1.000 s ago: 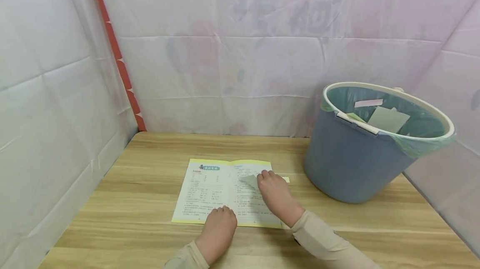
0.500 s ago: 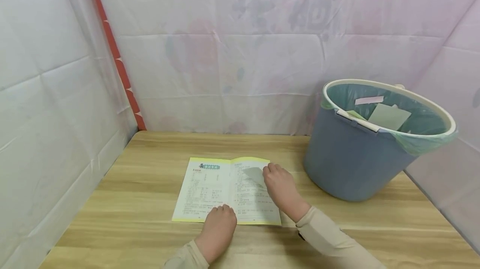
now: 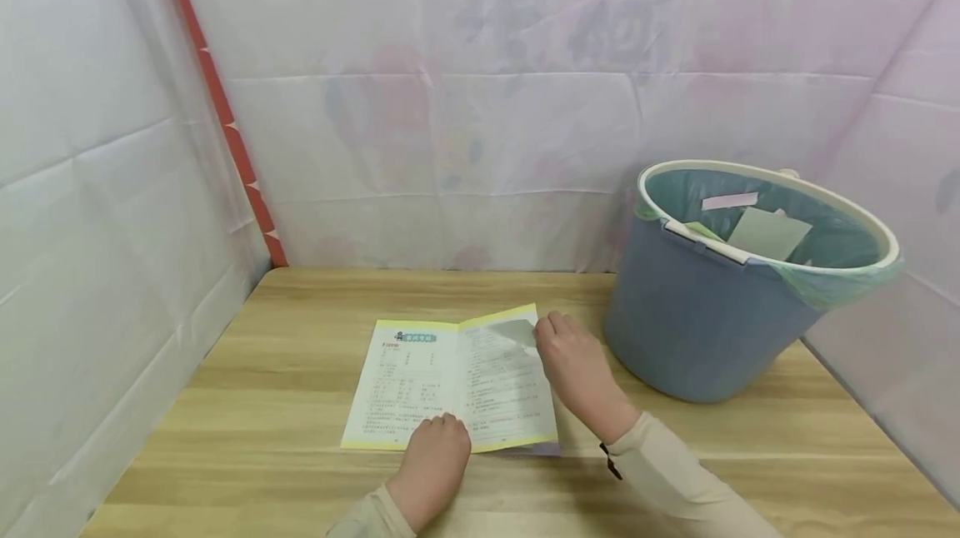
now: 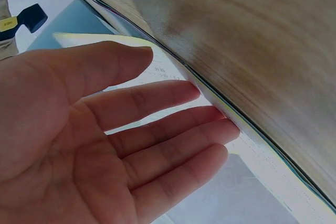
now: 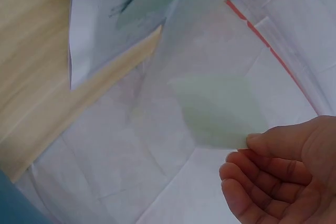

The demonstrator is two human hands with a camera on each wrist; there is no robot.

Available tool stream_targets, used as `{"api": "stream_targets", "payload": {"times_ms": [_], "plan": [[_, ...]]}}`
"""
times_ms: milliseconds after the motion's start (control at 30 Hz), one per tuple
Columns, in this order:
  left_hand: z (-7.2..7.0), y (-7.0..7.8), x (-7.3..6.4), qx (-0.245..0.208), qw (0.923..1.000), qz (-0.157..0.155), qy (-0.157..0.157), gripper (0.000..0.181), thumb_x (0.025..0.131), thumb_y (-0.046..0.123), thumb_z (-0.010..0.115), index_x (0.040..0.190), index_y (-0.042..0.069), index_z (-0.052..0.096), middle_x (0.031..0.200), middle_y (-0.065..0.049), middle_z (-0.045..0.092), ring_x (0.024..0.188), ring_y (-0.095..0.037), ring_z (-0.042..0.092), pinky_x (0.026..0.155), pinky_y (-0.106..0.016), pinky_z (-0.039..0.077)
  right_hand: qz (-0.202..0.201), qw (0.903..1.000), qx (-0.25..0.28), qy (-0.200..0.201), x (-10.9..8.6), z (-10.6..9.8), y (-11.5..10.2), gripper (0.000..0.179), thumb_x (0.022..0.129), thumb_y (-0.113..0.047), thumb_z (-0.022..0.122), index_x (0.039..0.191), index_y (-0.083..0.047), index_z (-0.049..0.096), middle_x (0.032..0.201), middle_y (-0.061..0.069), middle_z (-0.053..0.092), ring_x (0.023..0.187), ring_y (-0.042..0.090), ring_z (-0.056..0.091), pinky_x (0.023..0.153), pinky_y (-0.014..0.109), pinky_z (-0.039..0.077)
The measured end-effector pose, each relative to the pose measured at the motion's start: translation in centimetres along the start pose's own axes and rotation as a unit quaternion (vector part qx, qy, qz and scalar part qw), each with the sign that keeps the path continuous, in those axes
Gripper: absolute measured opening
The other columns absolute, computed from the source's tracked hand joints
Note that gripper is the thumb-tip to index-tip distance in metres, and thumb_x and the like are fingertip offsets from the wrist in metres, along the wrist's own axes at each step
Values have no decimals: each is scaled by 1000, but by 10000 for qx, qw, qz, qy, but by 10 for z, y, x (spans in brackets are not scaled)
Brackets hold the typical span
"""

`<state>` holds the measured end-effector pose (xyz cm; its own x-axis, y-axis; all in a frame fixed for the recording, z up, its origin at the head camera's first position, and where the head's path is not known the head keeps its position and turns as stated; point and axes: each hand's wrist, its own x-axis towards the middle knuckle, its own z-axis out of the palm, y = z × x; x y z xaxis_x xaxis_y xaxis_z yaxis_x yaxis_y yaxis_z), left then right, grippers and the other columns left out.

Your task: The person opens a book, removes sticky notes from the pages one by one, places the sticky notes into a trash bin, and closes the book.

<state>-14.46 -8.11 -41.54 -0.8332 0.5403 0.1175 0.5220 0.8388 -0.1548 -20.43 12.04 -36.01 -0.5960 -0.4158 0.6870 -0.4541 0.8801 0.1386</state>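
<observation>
An open booklet (image 3: 408, 409) with printed text and yellow page edges lies on the table. My right hand (image 3: 577, 367) is at its right side. In the right wrist view, my right hand's thumb and forefinger pinch a corner of a pale green sticky note (image 5: 220, 114). In the head view, that note (image 3: 515, 331) lies over the upper right page, whose right side is raised; a purplish sheet shows below. I cannot tell how much of the note sticks to the page. My left hand (image 3: 437, 463) rests at the booklet's lower edge, fingers fairly straight (image 4: 173, 145).
A blue-grey bin (image 3: 697, 321) with a green liner stands at the right of the wooden table (image 3: 285, 355). Inside it are a pale green paper (image 3: 768, 234) and a pink strip (image 3: 729, 201). White sheeting (image 3: 337, 138) hangs behind and at both sides.
My right hand has moved up and to the right with the note, and the right page has risen along with it. The left hand stays put. A yellow strip right of the booklet no longer shows.
</observation>
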Motion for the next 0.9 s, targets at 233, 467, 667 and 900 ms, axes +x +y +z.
{"api": "stream_targets", "payload": {"times_ms": [233, 467, 667, 900], "plan": [[1, 1, -1, -107, 9999, -81, -65, 8, 80, 9, 72, 79, 2, 68, 64, -4, 50, 59, -15, 51, 55, -26, 45, -40, 9990, 119, 417, 5, -19, 5, 21, 75, 9, 75, 82, 2, 56, 73, 10, 51, 57, 19, 48, 47, 26, 44], [1, -1, -1, -182, 9998, -66, -46, 10, 79, 9, 73, 79, 1, 68, 64, -4, 50, 59, -15, 52, 54, -26, 44, 109, 9867, 564, 1522, 18, -59, 18, 7, 85, 7, 61, 92, 5, 59, 82, 17, 59, 69, 33, 58, 54, 41, 50], [3, 0, -1, -189, 9998, -47, 50, 10, 78, 9, 74, 77, 1, 68, 63, -4, 49, 58, -14, 50, 54, -26, 44, 645, 9358, 308, 3452, 34, -104, 42, 4, 85, 6, 61, 87, 7, 64, 84, 23, 61, 76, 43, 56, 66, 51, 45], [1, -1, 0, -194, 9998, -55, 3, 10, 78, 8, 73, 78, 0, 68, 63, -4, 49, 58, -15, 50, 54, -26, 44, 1673, 9337, -182, 3160, 27, -133, 89, 18, 95, -3, 54, 93, 10, 67, 93, 30, 60, 84, 50, 50, 74, 55, 40]]}}
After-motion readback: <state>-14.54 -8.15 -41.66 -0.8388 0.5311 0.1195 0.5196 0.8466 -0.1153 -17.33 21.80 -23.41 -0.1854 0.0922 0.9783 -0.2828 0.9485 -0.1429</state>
